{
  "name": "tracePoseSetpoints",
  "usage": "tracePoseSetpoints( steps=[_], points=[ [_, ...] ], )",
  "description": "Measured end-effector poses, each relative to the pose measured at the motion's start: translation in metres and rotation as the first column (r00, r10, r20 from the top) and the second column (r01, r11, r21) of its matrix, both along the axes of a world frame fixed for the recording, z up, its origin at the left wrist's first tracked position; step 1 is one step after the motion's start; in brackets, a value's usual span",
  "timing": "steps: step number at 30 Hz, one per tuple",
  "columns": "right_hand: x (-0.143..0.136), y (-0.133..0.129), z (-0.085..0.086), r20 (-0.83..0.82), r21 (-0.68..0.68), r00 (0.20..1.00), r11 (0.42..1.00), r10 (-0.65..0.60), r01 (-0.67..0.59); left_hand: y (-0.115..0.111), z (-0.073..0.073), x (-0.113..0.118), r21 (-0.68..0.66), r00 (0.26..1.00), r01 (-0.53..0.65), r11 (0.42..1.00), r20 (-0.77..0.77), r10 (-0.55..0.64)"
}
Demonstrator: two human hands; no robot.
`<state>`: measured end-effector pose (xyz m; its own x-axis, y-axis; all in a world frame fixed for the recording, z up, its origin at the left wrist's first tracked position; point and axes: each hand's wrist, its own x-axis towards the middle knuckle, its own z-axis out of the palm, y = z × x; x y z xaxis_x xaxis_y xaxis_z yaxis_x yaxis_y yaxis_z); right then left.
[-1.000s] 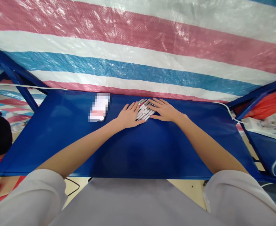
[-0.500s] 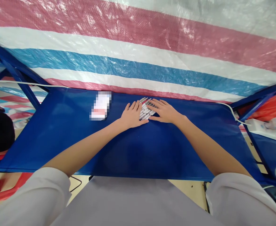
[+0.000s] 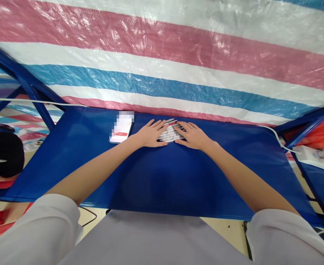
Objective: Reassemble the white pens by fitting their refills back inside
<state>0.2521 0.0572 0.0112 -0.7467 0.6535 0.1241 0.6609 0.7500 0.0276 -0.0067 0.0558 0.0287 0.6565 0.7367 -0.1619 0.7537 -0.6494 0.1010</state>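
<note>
Several white and grey pens (image 3: 171, 133), one with a red part, lie in a pile near the back of the blue table (image 3: 162, 176). My left hand (image 3: 151, 134) rests on the pile's left side, palm down with fingers spread. On the right side, my right hand (image 3: 193, 136) lies palm down, its fingers apart and their tips on the pens. Both palms cover part of the pile's edges. Neither hand is closed round a pen.
A phone (image 3: 122, 127) with a lit, partly blurred screen lies left of my left hand. A striped plastic sheet (image 3: 162, 62) hangs behind the table. Blue frame bars (image 3: 35, 95) stand at the sides, with a white cable (image 3: 275, 136) at the right.
My left hand has shifted a little to the left, away from my right hand. The pens between them lie flatter and more sideways. The whole view has shifted slightly.
</note>
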Motion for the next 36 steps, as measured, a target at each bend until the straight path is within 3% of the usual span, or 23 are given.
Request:
tracePoseSetpoints(
  steps=[5, 12, 16, 22, 30, 36],
  points=[
    [-0.015, -0.014, 0.001, 0.003, 0.022, 0.999, 0.999, -0.05, 0.049, 0.018, 0.009, -0.012, -0.063, 0.994, 0.1, 0.993, -0.04, -0.103],
    [-0.017, -0.016, 0.002, -0.024, 0.016, 0.996, 0.996, -0.084, 0.085, 0.001, 0.002, 0.016, 0.04, 0.997, -0.04, 0.998, -0.059, 0.042],
    [-0.009, -0.009, -0.001, -0.015, -0.01, 0.997, 0.997, -0.072, 0.071, -0.005, -0.007, 0.022, 0.086, 0.998, -0.062, 0.994, -0.021, 0.064],
    [-0.009, -0.004, -0.008, -0.029, -0.04, 0.999, 0.999, -0.019, 0.018, 0.002, -0.017, 0.008, 0.13, 0.999, -0.002, 0.991, 0.042, -0.003],
    [-0.022, -0.01, -0.003, -0.044, -0.033, 0.997, 0.997, -0.066, 0.065, 0.031, -0.012, -0.021, 0.036, 0.984, 0.178, 0.983, 0.023, -0.178],
    [-0.022, -0.009, -0.005, -0.045, -0.06, 0.994, 0.994, -0.095, 0.093, 0.035, -0.013, -0.02, 0.023, 0.979, 0.195, 0.981, 0.059, -0.196]
  ],
)
